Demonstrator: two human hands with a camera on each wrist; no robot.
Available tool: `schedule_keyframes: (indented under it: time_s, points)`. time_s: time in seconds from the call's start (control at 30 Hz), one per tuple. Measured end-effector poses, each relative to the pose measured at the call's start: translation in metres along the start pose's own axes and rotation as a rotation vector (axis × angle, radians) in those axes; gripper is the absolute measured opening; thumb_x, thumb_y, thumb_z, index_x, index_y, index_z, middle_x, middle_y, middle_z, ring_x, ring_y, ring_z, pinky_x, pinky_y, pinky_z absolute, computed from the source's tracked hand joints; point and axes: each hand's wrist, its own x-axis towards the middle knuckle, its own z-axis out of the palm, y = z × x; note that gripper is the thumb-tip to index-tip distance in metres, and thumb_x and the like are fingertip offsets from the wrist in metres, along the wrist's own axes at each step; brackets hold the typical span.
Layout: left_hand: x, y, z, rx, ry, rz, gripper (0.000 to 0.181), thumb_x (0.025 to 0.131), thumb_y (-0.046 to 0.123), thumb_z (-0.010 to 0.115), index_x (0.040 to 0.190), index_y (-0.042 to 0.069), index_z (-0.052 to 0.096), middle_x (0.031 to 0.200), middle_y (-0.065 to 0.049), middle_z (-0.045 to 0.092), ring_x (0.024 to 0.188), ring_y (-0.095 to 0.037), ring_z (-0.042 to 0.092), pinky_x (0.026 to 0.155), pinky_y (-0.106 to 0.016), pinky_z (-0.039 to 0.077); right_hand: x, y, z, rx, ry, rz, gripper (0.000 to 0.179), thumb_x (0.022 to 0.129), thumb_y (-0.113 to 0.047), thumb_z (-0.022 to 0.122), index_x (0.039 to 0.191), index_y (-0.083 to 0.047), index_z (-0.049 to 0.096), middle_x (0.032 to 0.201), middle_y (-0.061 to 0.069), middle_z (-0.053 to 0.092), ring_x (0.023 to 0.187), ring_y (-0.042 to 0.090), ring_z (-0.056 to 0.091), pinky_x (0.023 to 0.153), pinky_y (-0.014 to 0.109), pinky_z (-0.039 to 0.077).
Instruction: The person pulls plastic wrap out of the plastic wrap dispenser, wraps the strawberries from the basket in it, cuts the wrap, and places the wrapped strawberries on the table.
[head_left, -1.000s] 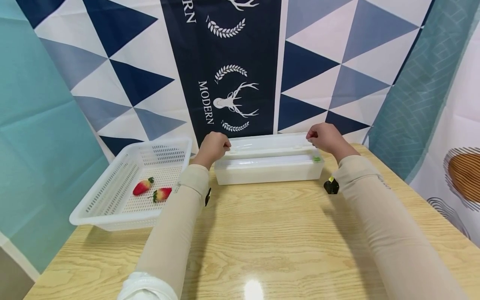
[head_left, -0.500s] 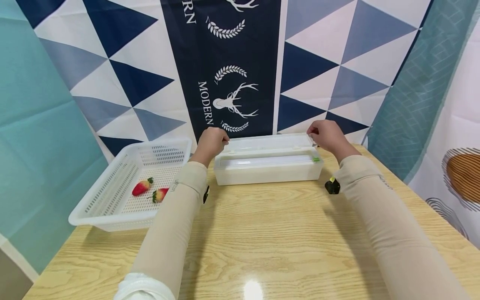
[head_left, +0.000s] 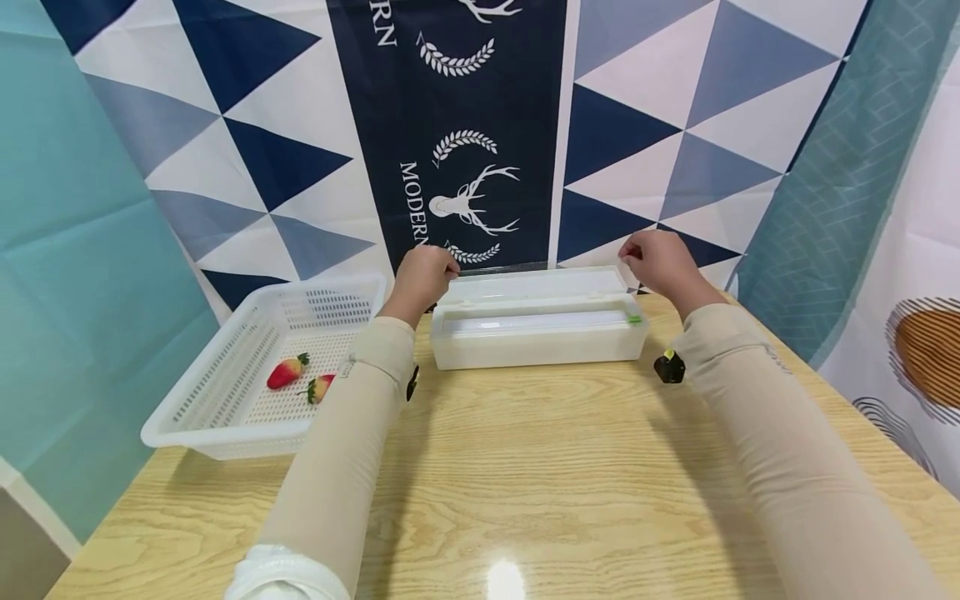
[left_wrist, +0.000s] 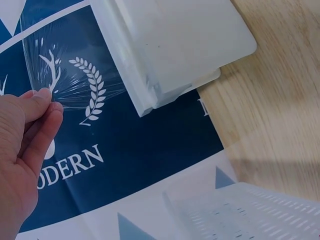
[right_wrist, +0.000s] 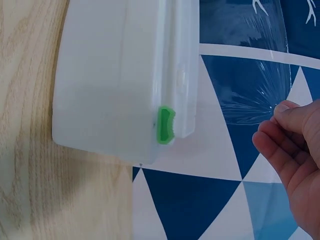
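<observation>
A long white plastic wrap dispenser (head_left: 540, 346) stands near the table's back edge, its lid (head_left: 536, 287) raised behind it. Clear plastic wrap (left_wrist: 75, 85) stretches from it, creased toward each hand. My left hand (head_left: 423, 279) pinches one corner of the wrap between thumb and fingers, above the dispenser's left end. At the other end my right hand (head_left: 660, 262) pinches the opposite corner. A green slider (right_wrist: 166, 125) sits on the dispenser's right end. In the head view the wrap hardly shows against the patterned cloth.
Left of the dispenser stands a white perforated basket (head_left: 225, 442). Inside it lie a whole strawberry (head_left: 287, 372) and a second strawberry (head_left: 321, 388), partly hidden by my left sleeve. A patterned cloth (head_left: 480, 100) hangs close behind the wooden table (head_left: 540, 483).
Both hands have risen a little and moved away from the dispenser, drawing the plastic wrap up with them. The dispenser and basket stay in place.
</observation>
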Motion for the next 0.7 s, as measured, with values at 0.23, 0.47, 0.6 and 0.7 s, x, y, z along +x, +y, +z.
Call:
schedule_keyframes:
  time_s: [0.23, 0.47, 0.6, 0.7]
  points:
    - [-0.001, -0.001, -0.006, 0.005, 0.035, 0.017, 0.014, 0.092, 0.009, 0.067, 0.101, 0.010, 0.077, 0.102, -0.002, 0.073, 0.102, -0.020, 0.065, 0.090, -0.032, 0.051, 0.000, -0.005, -0.006, 0.023, -0.010, 0.011, 0.018, 0.098, -0.006, 0.053, 0.105, 0.005, 0.065, 0.104, 0.025, 0.063, 0.090, 0.037, 0.057, 0.079, 0.052, 0.047]
    - [-0.001, -0.001, -0.011, 0.006, 0.047, 0.029, 0.013, 0.092, 0.010, 0.068, 0.100, 0.010, 0.078, 0.102, -0.002, 0.073, 0.102, -0.021, 0.065, 0.091, -0.034, 0.051, 0.001, -0.008, -0.010, 0.031, 0.004, 0.019, 0.018, 0.098, -0.005, 0.053, 0.105, 0.005, 0.065, 0.105, 0.025, 0.063, 0.090, 0.036, 0.057, 0.078, 0.051, 0.048]
    - [0.000, 0.000, -0.015, -0.002, 0.057, 0.029, 0.013, 0.092, 0.010, 0.068, 0.100, 0.009, 0.078, 0.102, -0.002, 0.073, 0.102, -0.021, 0.065, 0.092, -0.034, 0.050, 0.002, -0.010, -0.014, 0.012, 0.016, 0.004, 0.018, 0.097, -0.005, 0.053, 0.105, 0.006, 0.066, 0.104, 0.025, 0.064, 0.088, 0.036, 0.058, 0.077, 0.050, 0.048]
    - [0.000, 0.001, -0.019, 0.006, 0.066, 0.034, 0.013, 0.092, 0.011, 0.067, 0.101, 0.010, 0.078, 0.104, -0.002, 0.073, 0.103, -0.021, 0.065, 0.094, -0.034, 0.049, 0.004, -0.011, -0.018, 0.005, 0.022, -0.009, 0.018, 0.097, -0.004, 0.053, 0.104, 0.006, 0.066, 0.104, 0.026, 0.064, 0.088, 0.037, 0.058, 0.078, 0.051, 0.048]
